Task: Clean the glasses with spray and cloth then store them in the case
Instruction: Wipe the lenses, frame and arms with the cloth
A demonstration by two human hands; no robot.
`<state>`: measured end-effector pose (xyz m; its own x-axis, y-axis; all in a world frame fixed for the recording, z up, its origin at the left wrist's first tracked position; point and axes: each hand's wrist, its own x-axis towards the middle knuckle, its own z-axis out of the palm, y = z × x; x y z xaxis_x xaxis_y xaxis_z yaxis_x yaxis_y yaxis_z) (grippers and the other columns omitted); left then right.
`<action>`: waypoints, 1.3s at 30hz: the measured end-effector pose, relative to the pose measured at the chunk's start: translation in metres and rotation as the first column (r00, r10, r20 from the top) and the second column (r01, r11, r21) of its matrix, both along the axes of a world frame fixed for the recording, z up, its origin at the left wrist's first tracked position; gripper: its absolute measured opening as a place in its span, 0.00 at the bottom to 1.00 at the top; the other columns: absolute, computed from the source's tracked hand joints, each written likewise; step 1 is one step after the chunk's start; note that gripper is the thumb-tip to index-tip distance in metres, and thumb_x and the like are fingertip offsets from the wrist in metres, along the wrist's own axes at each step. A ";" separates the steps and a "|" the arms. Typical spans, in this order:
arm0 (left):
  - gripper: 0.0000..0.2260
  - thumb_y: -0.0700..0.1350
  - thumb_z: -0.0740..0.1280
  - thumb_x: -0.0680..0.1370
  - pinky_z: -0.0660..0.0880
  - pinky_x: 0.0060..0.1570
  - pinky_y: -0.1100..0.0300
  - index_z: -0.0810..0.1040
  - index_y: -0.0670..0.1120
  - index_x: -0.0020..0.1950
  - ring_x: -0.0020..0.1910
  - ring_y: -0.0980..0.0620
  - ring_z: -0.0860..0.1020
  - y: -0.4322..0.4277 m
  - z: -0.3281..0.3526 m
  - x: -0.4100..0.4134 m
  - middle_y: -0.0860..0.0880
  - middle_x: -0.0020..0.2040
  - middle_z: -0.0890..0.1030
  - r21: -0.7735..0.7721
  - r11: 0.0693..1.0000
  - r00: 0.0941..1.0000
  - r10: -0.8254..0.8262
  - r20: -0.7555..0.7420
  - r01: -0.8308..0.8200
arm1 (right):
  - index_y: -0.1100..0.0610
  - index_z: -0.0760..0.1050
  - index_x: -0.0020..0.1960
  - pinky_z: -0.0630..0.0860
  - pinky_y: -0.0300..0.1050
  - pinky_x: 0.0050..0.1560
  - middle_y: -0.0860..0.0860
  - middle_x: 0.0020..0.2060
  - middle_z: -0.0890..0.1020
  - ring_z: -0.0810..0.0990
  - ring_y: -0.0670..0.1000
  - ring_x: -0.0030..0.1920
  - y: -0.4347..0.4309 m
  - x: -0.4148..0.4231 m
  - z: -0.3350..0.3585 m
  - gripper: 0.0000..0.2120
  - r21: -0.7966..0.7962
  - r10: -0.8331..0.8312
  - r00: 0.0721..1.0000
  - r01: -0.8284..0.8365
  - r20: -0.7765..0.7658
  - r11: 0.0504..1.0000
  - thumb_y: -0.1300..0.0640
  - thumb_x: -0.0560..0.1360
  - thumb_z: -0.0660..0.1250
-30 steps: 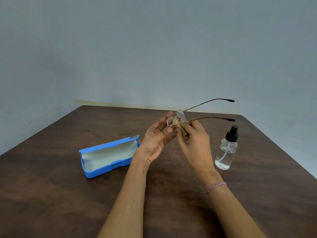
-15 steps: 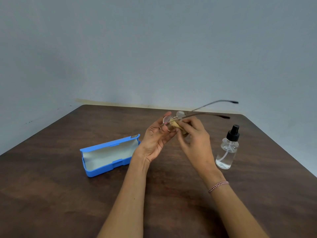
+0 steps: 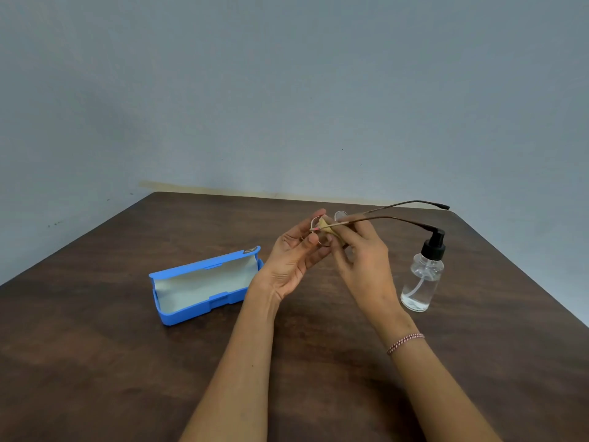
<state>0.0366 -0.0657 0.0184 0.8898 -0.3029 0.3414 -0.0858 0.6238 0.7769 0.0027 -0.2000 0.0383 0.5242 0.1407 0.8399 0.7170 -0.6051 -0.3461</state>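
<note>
Thin brown wire-framed glasses (image 3: 393, 217) are held above the table, temples unfolded and pointing right. My left hand (image 3: 294, 261) pinches the rim of the nearer lens. My right hand (image 3: 361, 258) presses a small tan cloth (image 3: 328, 227) against that lens. The second lens shows just behind the fingers. An open blue case (image 3: 204, 287) with a pale lining lies on the table to the left of my hands. A clear spray bottle (image 3: 422, 282) with a black pump stands to the right, close under the lower temple tip.
The dark brown wooden table (image 3: 95, 362) meets a grey wall at its far edge. Its right edge runs diagonally just past the bottle. A beaded bracelet (image 3: 404, 342) is on my right wrist.
The glasses have tilted, so the nearer temple now dips toward the bottle's pump. My right fingers have shifted with the cloth on the lens. Case and bottle have not moved.
</note>
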 end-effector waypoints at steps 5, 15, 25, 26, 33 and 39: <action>0.28 0.47 0.83 0.54 0.80 0.43 0.62 0.83 0.49 0.53 0.47 0.54 0.83 0.000 -0.002 0.003 0.48 0.50 0.84 0.015 0.999 0.999 0.037 -0.031 -0.036 | 0.51 0.81 0.51 0.73 0.32 0.50 0.50 0.48 0.79 0.77 0.41 0.49 0.005 -0.005 0.005 0.10 0.283 0.262 0.947 -0.203 -0.189 0.937 0.64 0.75 0.66; 0.27 0.48 0.83 0.54 0.80 0.45 0.61 0.84 0.50 0.51 0.50 0.53 0.82 -0.001 -0.001 0.003 0.49 0.49 0.84 0.012 0.997 0.997 0.077 0.011 -0.077 | 0.54 0.81 0.46 0.75 0.35 0.52 0.51 0.48 0.80 0.80 0.42 0.50 0.005 -0.006 0.006 0.06 0.573 0.513 0.806 -0.281 -0.296 0.770 0.63 0.74 0.68; 0.24 0.44 0.81 0.59 0.79 0.47 0.60 0.83 0.49 0.54 0.51 0.51 0.82 -0.002 -0.002 0.002 0.47 0.52 0.84 0.057 0.998 1.000 0.006 0.000 -0.006 | 0.55 0.81 0.54 0.72 0.30 0.47 0.47 0.47 0.78 0.75 0.39 0.42 -0.005 0.005 0.000 0.11 0.083 -0.096 0.987 0.108 -0.130 0.991 0.63 0.73 0.69; 0.23 0.42 0.79 0.60 0.79 0.47 0.60 0.83 0.49 0.54 0.51 0.52 0.82 -0.003 -0.002 0.001 0.48 0.52 0.84 0.060 0.998 1.000 -0.003 -0.003 0.003 | 0.54 0.81 0.55 0.73 0.32 0.49 0.48 0.48 0.78 0.76 0.41 0.44 -0.005 0.004 0.000 0.12 0.077 -0.106 0.987 0.115 -0.121 0.990 0.64 0.73 0.69; 0.27 0.46 0.83 0.55 0.79 0.44 0.62 0.83 0.49 0.53 0.47 0.53 0.82 0.003 -0.001 0.004 0.48 0.49 0.84 -0.047 0.997 0.998 0.062 0.002 -0.062 | 0.60 0.80 0.54 0.70 0.25 0.47 0.43 0.46 0.75 0.74 0.33 0.48 0.000 0.002 -0.001 0.12 0.112 0.129 0.991 -0.123 -0.045 0.986 0.68 0.71 0.70; 0.27 0.48 0.82 0.57 0.79 0.50 0.60 0.83 0.50 0.54 0.50 0.53 0.82 -0.001 0.000 0.000 0.49 0.52 0.84 0.023 0.999 1.000 -0.022 0.007 0.022 | 0.58 0.79 0.58 0.70 0.31 0.53 0.53 0.52 0.76 0.76 0.47 0.51 -0.002 0.005 -0.005 0.14 0.049 -0.074 0.994 0.078 -0.075 0.996 0.67 0.74 0.67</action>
<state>0.0365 -0.0665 0.0189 0.8802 -0.3304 0.3408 -0.0778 0.6077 0.7903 0.0081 -0.2019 0.0337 0.5922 0.0552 0.8039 0.6412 -0.6366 -0.4286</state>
